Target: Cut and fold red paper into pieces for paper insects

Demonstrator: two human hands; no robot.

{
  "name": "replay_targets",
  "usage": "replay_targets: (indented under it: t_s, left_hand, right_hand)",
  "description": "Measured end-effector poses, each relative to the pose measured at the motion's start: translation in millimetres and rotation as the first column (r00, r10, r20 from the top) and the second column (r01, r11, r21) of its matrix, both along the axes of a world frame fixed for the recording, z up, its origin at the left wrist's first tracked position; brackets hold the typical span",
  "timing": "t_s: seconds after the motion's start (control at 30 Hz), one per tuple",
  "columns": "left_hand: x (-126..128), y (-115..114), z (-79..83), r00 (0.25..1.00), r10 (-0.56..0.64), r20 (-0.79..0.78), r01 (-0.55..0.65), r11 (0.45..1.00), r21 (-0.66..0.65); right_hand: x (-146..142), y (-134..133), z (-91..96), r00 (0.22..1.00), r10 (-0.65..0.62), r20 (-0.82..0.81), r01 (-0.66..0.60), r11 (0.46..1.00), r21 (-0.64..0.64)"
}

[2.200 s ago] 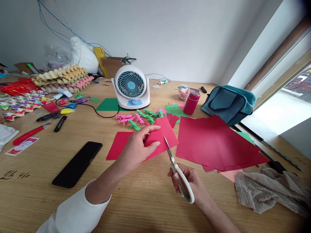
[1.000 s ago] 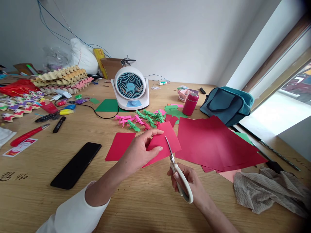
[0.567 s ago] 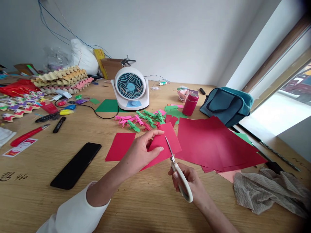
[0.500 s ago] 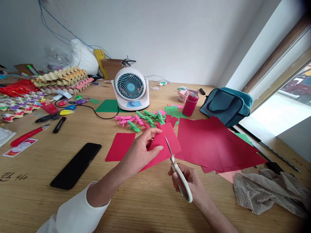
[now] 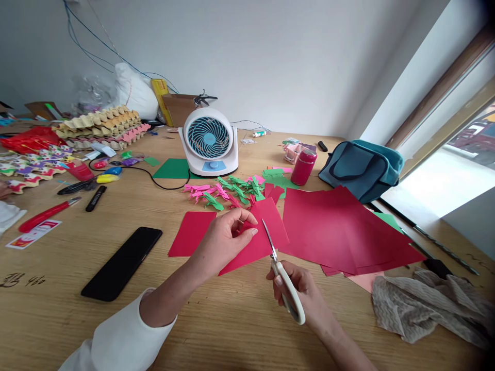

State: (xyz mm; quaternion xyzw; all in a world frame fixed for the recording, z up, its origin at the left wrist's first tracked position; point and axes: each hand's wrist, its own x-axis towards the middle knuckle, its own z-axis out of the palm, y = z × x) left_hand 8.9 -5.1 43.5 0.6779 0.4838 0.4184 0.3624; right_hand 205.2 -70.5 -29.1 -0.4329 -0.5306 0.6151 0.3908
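My left hand (image 5: 226, 237) is closed, thumb and fingertips brought together at a piece of red paper (image 5: 247, 250) lying in front of me. In my right hand (image 5: 299, 286) is a pair of scissors (image 5: 289, 291) with pale handles, its blades pointing away over the red paper. The blades look close together; I cannot tell whether paper lies between them. Just left of my left hand lies another red paper rectangle (image 5: 191, 233). Beyond my hands is a pile of folded pink and green paper pieces (image 5: 220, 191).
Large red sheets (image 5: 340, 226) spread to the right, beside a grey cloth (image 5: 421, 304). A fan (image 5: 209, 141), a red can (image 5: 303, 167) and a blue bag (image 5: 359, 167) stand farther back. A black phone (image 5: 121, 264) lies left. Part of another person's hand (image 5: 4, 190) shows at the left edge.
My left thumb and fingertips have drawn closer together on the red paper. The scissors have barely shifted. Part of another person's hand has appeared at the far left edge.
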Motion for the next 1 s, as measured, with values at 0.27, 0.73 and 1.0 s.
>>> replay_targets:
  t_s: [0.27,0.73,1.0]
  left_hand:
    - [4.8,-5.5,2.6,0.999,-0.04,-0.036,0.038,0.998,-0.04]
    - [7.1,-7.4,4.7,0.998,-0.058,-0.025,0.056,0.995,-0.077]
    - [6.4,-6.6,4.7,0.997,-0.062,-0.035,0.06,0.995,-0.081]
  right_hand:
    - [0.6,1.0,1.6,1.0,-0.001,0.028,0.0,0.999,0.037]
    - [1.4,1.0,-4.9,1.0,-0.016,-0.017,0.017,0.999,0.043]
    - [0.9,0.6,-5.5,1.0,-0.026,-0.005,0.027,0.999,0.046]
